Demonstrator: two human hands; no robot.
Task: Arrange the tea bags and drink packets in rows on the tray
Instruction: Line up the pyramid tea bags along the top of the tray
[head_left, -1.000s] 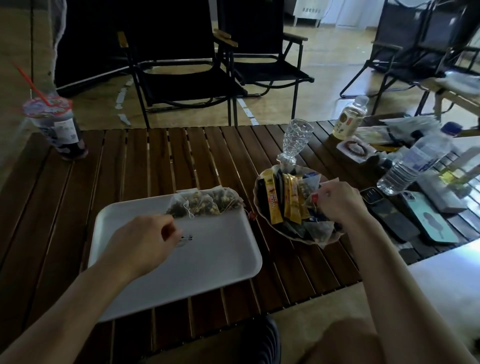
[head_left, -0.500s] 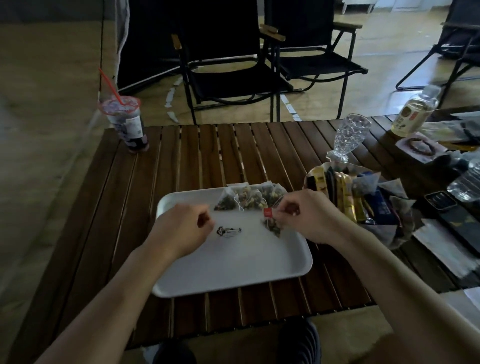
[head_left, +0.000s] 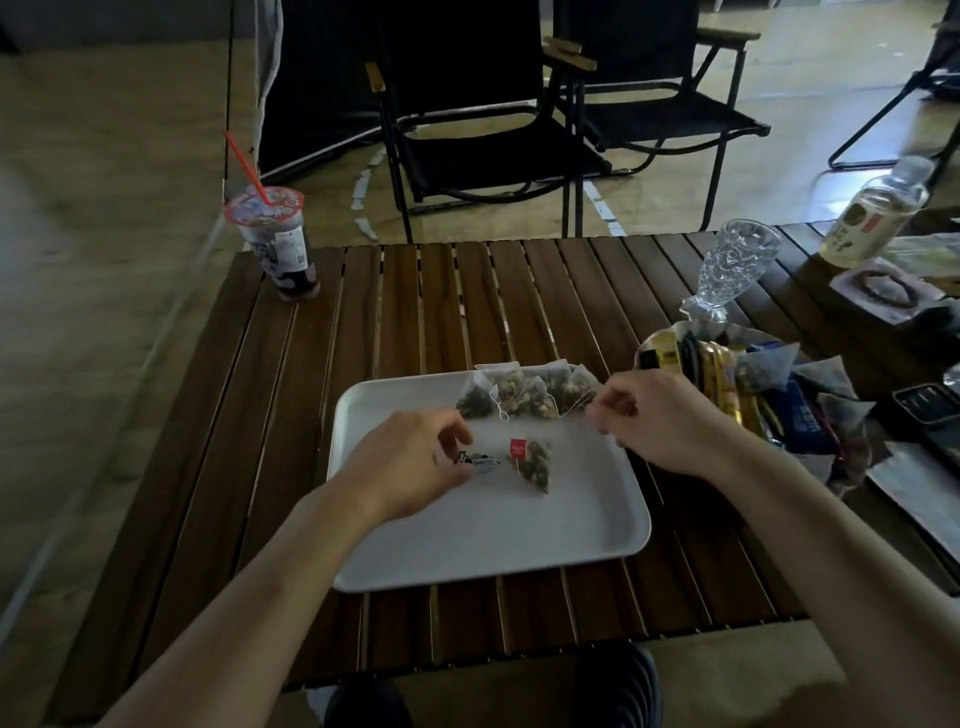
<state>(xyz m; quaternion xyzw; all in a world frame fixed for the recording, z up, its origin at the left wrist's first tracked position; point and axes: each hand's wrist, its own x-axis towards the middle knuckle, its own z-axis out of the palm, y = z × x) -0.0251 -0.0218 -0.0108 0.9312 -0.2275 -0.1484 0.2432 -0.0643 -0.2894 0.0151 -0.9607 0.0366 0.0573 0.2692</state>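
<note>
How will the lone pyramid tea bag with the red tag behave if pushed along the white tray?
The mesh pyramid tea bag with the red tag holds loose dried bits, so it is probably light and soft under a pinch. On the smooth white tray it would likely slide or tumble, not roll; its tag may drag.

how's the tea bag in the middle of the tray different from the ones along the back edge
The middle tea bag lies alone on the tray floor, its red tag showing; the back tea bags are bunched touching in a row against the far rim, with only white strings visible. All are see-through pyramid bags of dried tea.
</note>
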